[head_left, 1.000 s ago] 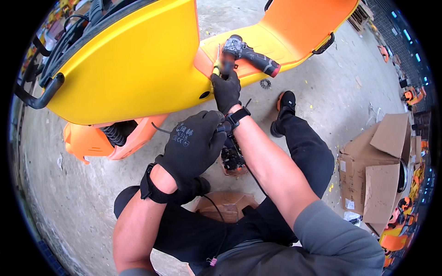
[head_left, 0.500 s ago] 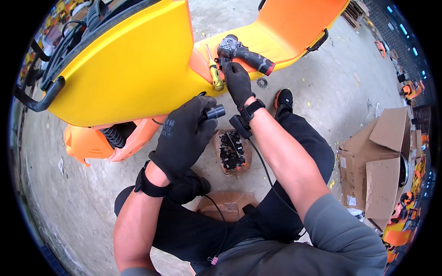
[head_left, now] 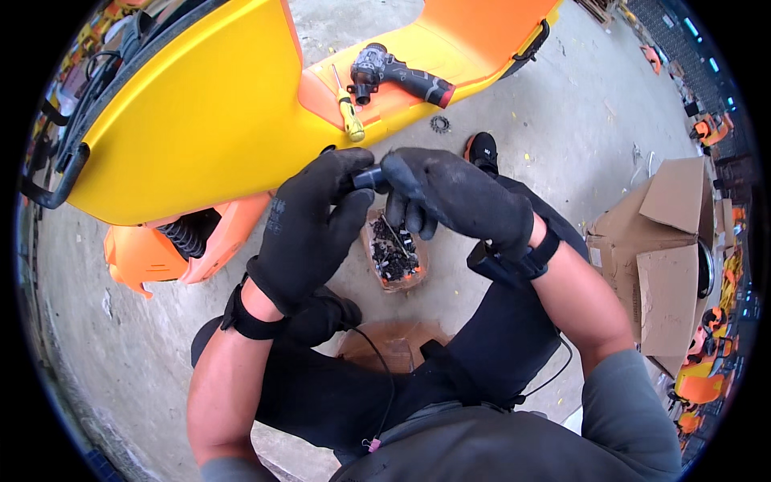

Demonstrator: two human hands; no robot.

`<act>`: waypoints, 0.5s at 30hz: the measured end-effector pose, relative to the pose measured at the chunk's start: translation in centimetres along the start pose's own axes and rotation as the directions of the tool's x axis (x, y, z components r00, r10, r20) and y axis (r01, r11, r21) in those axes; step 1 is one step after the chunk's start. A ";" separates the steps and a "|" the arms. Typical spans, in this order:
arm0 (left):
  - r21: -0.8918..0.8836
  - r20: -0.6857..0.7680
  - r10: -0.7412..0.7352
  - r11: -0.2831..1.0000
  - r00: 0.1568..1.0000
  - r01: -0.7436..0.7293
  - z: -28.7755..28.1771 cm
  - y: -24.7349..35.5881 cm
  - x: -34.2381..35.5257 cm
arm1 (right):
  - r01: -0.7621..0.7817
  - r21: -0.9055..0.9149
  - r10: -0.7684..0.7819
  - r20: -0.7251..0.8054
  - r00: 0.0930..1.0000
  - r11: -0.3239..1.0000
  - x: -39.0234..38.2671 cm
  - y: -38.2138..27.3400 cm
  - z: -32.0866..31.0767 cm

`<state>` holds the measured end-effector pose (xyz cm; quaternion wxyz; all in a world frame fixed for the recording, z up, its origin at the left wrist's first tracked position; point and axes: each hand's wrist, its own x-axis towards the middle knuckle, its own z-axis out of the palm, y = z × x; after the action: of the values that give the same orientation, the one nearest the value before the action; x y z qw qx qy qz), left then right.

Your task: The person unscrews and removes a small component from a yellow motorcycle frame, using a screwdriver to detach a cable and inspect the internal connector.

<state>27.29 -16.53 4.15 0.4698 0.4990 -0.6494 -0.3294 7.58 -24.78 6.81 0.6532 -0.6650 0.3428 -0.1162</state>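
Note:
Between my hands is a short dark cylindrical part [head_left: 369, 178], most of it covered by black gloves. My left hand [head_left: 309, 221] grips one end with thumb and fingers. The fingers of my right hand [head_left: 458, 193] close round the other end. Just beyond them stands a yellow and orange scooter-like body [head_left: 193, 104]. On its orange footboard lie a grey and black power tool [head_left: 401, 75] with a red base and a screwdriver [head_left: 350, 116] with a yellow handle.
On the floor below my hands stands a small box [head_left: 397, 281] of dark small parts. A toothed black ring [head_left: 439, 124] lies near the footboard. A large open cardboard box [head_left: 662, 265] stands at the right. Another carton [head_left: 385, 345] is between my legs.
My right hand has left the power tool on the footboard and come back toward me, onto the cylindrical part in my left hand. The view has shifted slightly.

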 end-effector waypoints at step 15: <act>0.022 0.176 -0.119 0.993 0.977 0.117 1.4 0.0 -0.1 | 0.005 0.321 -0.017 0.034 0.999 0.947 -1.8 3.9 -0.4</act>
<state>25.96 -16.49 3.59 0.3870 0.5082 -0.6598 -0.3958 4.85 -23.70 3.72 0.7581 -0.5537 0.3039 -0.1620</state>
